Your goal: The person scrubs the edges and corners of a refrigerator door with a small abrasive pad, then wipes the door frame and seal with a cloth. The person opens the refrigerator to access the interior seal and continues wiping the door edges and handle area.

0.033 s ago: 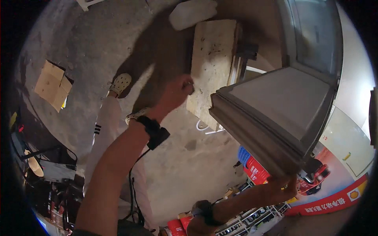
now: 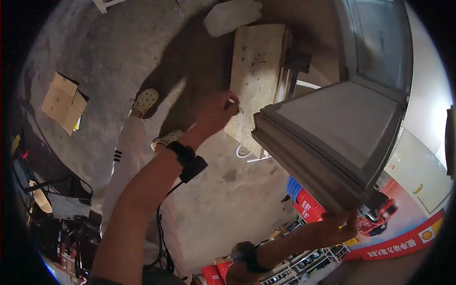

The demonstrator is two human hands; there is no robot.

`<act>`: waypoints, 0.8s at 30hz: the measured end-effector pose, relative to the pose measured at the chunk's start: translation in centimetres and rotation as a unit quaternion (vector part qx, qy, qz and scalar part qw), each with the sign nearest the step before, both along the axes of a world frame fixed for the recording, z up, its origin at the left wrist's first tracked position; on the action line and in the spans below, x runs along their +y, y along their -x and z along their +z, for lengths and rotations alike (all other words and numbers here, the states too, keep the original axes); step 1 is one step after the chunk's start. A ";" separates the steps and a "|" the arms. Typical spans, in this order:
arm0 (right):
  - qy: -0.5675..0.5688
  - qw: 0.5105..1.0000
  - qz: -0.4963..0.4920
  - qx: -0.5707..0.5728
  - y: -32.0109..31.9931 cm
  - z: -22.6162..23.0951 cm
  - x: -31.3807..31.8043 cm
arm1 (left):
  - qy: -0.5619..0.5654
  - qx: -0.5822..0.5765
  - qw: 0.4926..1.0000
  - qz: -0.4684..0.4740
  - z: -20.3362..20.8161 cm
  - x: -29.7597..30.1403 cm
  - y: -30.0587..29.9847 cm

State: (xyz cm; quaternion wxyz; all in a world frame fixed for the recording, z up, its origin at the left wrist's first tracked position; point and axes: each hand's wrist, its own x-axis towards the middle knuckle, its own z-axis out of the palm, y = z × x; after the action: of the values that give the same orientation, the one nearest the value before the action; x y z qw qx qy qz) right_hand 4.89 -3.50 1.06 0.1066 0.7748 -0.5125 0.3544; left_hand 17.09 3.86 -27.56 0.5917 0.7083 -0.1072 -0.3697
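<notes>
My left hand [image 2: 221, 111] is just off the left edge of a long pale wooden board [image 2: 259, 71]. Its thumb and fingertips are curled together in a pinch; anything between them is too small to make out. A black strap with a small box [image 2: 190, 164] sits on that wrist. To the right stands a framed panel [image 2: 337, 121], pale in the middle with a thick grey-brown metal frame. My right hand [image 2: 339, 225] grips the bottom corner of this frame, with part of the fingers hidden behind it.
A whitish plastic jug [image 2: 232, 18] lies beyond the board. Flattened cardboard [image 2: 64, 102] is on the concrete floor at left. Below the panel are red containers [image 2: 308, 209] and a rack of small items [image 2: 304, 266]. A dark metal bar [image 2: 298, 61] lies beside the board.
My left hand has shifted slightly right, and its curled fingers have turned so a gap shows between thumb and finger. My right hand and the panel have stayed put.
</notes>
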 end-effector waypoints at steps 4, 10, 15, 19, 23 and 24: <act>-0.005 1.000 0.007 0.006 0.3 0.1 0.1 | 0.078 0.007 0.997 -0.015 2.6 -2.3 0.1; -0.005 1.000 0.009 0.014 0.7 -0.2 0.2 | 0.117 -0.012 0.992 -0.034 1.4 -3.0 0.8; -0.007 1.000 -0.005 0.012 0.8 -0.3 0.4 | 0.157 0.078 0.984 0.010 1.0 -3.1 1.5; -0.005 1.000 -0.006 0.008 0.9 -0.3 0.3 | 0.167 0.311 0.932 0.076 1.4 -2.6 1.7; 0.002 1.000 -0.004 0.006 1.0 -0.3 0.2 | 0.205 0.335 0.914 0.100 1.8 -2.2 1.9; 0.002 1.000 -0.008 0.007 1.1 -0.3 0.2 | 0.198 0.308 0.926 0.091 1.8 -2.1 1.8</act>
State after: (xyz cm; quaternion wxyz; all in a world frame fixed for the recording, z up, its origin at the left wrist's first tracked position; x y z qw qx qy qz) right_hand 3.83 -3.28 0.76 0.1148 0.7727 -0.5175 0.3493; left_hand 15.30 1.73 -25.74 0.7547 0.4349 0.0737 -0.4857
